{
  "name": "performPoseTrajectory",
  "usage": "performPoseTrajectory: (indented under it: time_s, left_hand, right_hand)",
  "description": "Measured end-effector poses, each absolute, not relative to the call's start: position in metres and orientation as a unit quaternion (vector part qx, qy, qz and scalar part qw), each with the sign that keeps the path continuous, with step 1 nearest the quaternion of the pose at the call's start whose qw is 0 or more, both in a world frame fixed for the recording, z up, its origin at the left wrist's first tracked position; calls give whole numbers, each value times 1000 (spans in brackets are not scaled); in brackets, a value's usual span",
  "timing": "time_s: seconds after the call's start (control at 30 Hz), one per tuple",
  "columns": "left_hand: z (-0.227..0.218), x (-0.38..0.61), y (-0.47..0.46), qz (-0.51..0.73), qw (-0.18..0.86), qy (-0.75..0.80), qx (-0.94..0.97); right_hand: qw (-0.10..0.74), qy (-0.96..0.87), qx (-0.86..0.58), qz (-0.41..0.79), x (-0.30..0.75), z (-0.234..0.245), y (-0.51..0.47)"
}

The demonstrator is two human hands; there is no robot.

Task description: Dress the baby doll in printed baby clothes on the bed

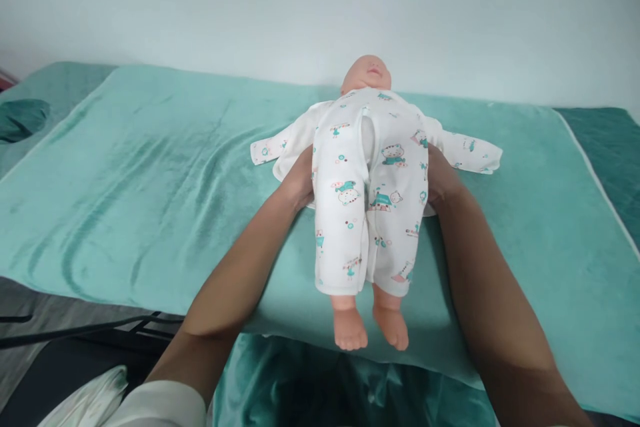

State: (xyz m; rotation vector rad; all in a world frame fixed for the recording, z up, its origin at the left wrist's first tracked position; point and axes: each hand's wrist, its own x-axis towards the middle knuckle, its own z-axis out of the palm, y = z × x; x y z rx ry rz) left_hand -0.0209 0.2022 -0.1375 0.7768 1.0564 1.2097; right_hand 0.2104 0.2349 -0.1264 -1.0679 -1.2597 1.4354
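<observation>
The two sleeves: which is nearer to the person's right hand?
The sleeve at picture right, beside the right hand; the other sleeve lies near the left hand.

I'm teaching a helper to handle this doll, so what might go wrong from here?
The dressed doll may slip forward, since its feet are close to the front edge of the green sheet. The white jacket spread beneath it could bunch up if the doll shifts. The sheet, already wrinkled on the left, might slide.

Velvety cloth sheet [150, 173], smooth plastic-looking doll [365, 73]
</observation>
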Motion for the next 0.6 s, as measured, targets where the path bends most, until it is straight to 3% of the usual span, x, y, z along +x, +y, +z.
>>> performPoseTrajectory:
  time_s: [0.33,0.6]
  left_hand:
    - [-146,-25,207,514,667,420,340]
    - [-137,-15,202,513,665,419,344]
  right_hand:
    - [449,-495,-439,600,211,-131,235]
    - [455,-545,-469,526,213,-144,242]
